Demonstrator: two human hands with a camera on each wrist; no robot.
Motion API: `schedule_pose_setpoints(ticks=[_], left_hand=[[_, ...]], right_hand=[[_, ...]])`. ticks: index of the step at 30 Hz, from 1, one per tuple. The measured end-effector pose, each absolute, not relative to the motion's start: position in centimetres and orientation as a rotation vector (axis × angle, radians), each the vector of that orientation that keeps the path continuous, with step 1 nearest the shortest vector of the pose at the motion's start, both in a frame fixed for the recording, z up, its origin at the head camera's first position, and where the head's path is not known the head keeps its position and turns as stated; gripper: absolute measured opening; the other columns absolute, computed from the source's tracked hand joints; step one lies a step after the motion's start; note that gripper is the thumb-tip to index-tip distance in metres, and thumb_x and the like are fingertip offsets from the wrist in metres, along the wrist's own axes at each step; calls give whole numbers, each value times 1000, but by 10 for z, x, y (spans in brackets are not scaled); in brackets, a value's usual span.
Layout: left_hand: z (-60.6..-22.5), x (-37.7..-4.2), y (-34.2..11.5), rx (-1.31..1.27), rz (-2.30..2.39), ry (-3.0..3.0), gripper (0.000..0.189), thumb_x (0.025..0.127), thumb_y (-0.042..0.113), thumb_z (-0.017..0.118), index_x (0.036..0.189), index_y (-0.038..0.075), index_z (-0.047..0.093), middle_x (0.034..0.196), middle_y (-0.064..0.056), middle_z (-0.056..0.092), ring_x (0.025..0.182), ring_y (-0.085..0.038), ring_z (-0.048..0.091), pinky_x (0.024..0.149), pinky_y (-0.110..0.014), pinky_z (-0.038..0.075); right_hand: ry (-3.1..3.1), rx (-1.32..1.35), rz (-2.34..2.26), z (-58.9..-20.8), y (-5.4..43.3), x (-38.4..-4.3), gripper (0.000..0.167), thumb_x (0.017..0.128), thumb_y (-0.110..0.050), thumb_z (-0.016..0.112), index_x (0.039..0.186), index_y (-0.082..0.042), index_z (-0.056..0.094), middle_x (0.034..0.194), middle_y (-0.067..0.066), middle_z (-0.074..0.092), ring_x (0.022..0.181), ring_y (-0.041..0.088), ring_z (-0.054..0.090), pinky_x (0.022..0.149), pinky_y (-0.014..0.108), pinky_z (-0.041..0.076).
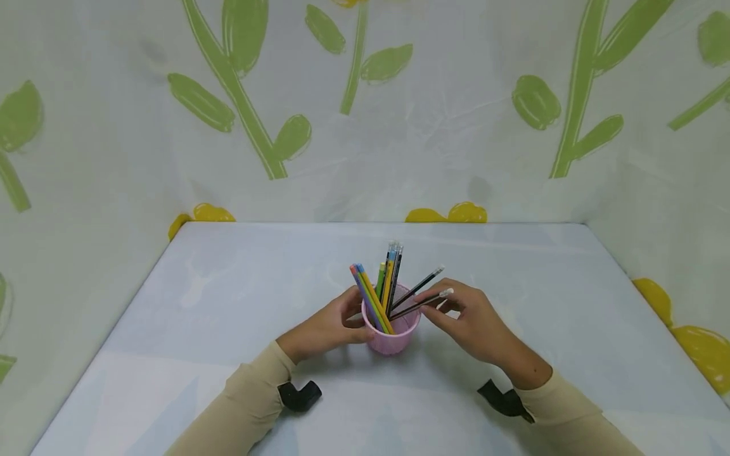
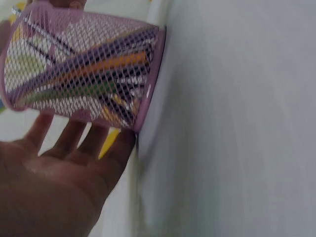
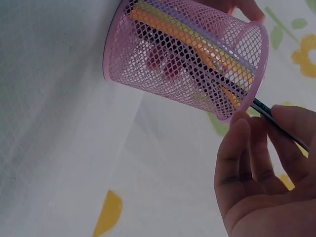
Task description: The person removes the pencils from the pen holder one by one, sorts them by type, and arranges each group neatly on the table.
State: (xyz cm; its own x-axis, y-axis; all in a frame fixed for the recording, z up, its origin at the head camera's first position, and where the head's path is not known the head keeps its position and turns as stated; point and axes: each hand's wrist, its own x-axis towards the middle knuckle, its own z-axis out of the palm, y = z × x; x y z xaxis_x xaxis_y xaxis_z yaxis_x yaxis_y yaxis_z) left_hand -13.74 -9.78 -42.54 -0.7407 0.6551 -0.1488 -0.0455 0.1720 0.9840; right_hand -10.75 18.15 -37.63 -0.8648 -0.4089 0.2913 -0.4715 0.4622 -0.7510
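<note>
A pink mesh pencil cup (image 1: 390, 344) stands upright on the table, with several pencils leaning in it. My left hand (image 1: 329, 324) holds the cup from the left, thumb toward the front and fingers round the far side. In the left wrist view the fingertips (image 2: 98, 129) are right at the mesh. At the cup's right rim, my right hand (image 1: 470, 316) pinches a dark pencil (image 1: 413, 307) whose lower end is inside the cup. Another dark pencil (image 1: 422, 285) leans right just beyond it. Purple, green and yellow pencils (image 1: 373, 301) lean left; more stand near the middle.
The pale table (image 1: 228, 272) stretches out round the cup. Behind it and at both sides rise white sheets (image 1: 445, 145) printed with green leaves and yellow flowers. A black strap (image 1: 299, 397) shows at the left wrist, another (image 1: 504, 402) at the right.
</note>
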Motion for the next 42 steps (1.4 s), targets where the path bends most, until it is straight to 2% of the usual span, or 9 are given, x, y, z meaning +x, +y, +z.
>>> schedule_pose_setpoints(ticks=[9,12,15,19,25,32,39,42], left_hand=[[-434,-147,-107,550,1584,1829,69,92,19,73,151,20,37,149,-5,49,139,-28,49,114,-39,42],[-440,-147,-108,563,1589,1830,65,93,20,73,149,17,40,148,-6,51,138,-26,50,113,-35,43],[-444,-149,-109,601,1633,1807,60,95,18,70,147,10,43,147,-11,52,138,-28,50,112,-32,44],[-445,-152,-110,620,1698,1786,55,96,16,69,144,4,44,145,-16,53,138,-30,50,109,-28,46],[-449,-151,-110,594,1672,1802,55,96,18,68,144,5,45,145,-15,53,136,-28,51,109,-28,46],[-448,-149,-111,588,1668,1830,55,96,20,69,143,6,46,142,-15,55,133,-28,54,107,-28,48],[-451,-149,-109,593,1685,1806,55,95,18,69,143,5,46,140,-16,55,132,-27,55,105,-26,49],[-453,-148,-110,591,1671,1820,55,95,19,70,143,6,46,140,-15,56,131,-27,56,105,-26,49]], right_hand=[[-2500,818,1448,-376,181,-110,16,91,1,69,106,-5,70,106,4,69,92,11,65,75,23,59],[-2469,805,1490,-377,181,-108,16,92,3,68,106,-4,68,105,7,69,89,9,65,72,23,59],[-2427,799,1530,-376,182,-108,19,93,6,64,109,-5,67,104,9,68,83,7,65,68,24,59],[-2344,827,1630,-369,182,-109,24,97,8,56,116,-4,63,107,14,66,84,12,68,68,26,59],[-2260,826,1757,-365,184,-106,23,101,9,46,121,2,55,110,14,65,88,16,69,73,26,60],[-2155,804,1819,-355,188,-102,24,104,6,41,126,15,44,111,3,65,86,14,69,74,26,60],[-1843,842,1923,-346,189,-99,33,99,16,36,131,15,45,104,7,69,78,15,68,65,23,55],[-1800,797,1936,-343,190,-97,36,100,15,36,134,13,46,98,8,69,75,15,65,62,23,53]])
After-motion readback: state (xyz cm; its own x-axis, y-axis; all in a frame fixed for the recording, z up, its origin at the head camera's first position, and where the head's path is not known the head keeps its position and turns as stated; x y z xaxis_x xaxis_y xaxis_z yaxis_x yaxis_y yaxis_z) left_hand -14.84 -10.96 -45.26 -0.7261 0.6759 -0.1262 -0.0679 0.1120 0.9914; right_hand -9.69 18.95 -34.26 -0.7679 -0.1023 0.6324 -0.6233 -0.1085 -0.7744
